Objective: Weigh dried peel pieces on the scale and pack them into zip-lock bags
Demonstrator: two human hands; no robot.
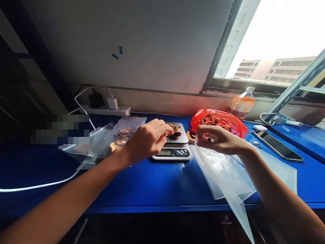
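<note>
Left hand [149, 139] found at the dried pieces [176, 133] on the scale [169, 153] — whether pinching one cannot be told — while the right hand [219, 140] pinches a clear bag [217, 169] hanging below its grip, red bag [218, 113] just behind.

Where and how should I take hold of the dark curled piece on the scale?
Probably pinch the dark curled piece by its curved outer edge, coming from above and the left: its curl stands up off the flat weighing pan, giving the fingers an edge, and the left hand is beside it, while the right hand seems to hold a clear plastic bag.
</note>
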